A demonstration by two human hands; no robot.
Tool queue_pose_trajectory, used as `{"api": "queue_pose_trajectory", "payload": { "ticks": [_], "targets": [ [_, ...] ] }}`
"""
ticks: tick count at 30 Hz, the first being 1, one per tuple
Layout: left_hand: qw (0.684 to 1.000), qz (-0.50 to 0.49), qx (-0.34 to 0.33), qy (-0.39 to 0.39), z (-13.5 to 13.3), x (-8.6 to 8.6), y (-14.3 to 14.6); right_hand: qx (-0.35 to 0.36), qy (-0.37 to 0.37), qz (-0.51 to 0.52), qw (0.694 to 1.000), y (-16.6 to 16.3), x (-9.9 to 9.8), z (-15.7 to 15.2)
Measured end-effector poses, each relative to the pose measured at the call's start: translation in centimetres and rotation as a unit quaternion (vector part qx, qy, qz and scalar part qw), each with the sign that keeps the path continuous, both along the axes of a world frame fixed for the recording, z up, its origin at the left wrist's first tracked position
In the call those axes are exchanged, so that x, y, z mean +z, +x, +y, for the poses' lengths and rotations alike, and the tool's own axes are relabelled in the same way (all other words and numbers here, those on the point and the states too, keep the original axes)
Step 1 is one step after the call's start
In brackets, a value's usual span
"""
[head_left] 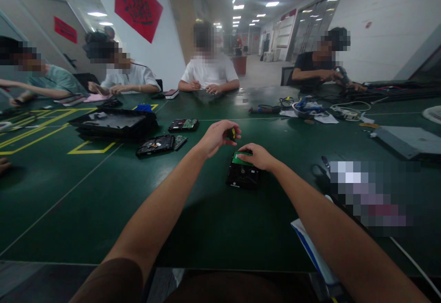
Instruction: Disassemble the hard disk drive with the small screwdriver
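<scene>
A black hard drive point(242, 176) with a green circuit board point(237, 157) at its far end lies on the dark green table point(193, 211) in front of me. My right hand point(258, 156) rests on the drive's far end, fingers curled over the green board. My left hand point(218, 136) hovers just above and to the left of it, fingers pinched round a small black and yellow tool point(233, 133), probably a screwdriver.
Two more opened drives point(155, 145) point(183, 124) and a black tray point(112, 122) lie to the left. Cables and a bowl point(303, 109) sit far right, a grey panel point(408, 140) at right. A white-blue sheet point(310, 248) lies under my right forearm. Several people sit round the table.
</scene>
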State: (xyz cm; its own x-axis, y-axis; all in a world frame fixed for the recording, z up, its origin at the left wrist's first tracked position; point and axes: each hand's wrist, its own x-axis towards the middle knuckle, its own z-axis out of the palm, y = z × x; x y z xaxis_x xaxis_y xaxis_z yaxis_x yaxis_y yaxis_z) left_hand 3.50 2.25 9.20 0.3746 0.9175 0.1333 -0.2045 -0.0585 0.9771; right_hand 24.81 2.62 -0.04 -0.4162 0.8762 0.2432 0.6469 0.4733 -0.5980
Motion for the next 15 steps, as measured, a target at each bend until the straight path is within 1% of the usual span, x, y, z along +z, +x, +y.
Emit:
{"api": "queue_pose_trajectory", "payload": {
  "ticks": [3, 5, 8, 11, 15],
  "targets": [
    [0.999, -0.028, -0.012, -0.019, 0.02, -0.17, 0.21, -0.003, -0.006, 0.004, 1.0, -0.07, 0.11, -0.09],
    [1.0, -0.028, -0.003, -0.013, 0.15, -0.21, 0.18, -0.004, -0.009, 0.004, 1.0, -0.1, 0.15, -0.08],
    [0.999, 0.02, 0.023, 0.031, 0.35, -0.09, -0.12, -0.003, -0.009, -0.002, 1.0, -0.07, 0.15, 0.03],
    [0.997, 0.058, 0.016, 0.057, 0.27, 0.15, -0.4, 0.0, -0.001, -0.009, 1.0, -0.01, 0.04, 0.16],
    [0.999, 0.043, -0.019, 0.019, -0.15, 0.22, -0.23, -0.002, 0.002, -0.011, 1.0, 0.04, -0.15, 0.2]
  ]
}}
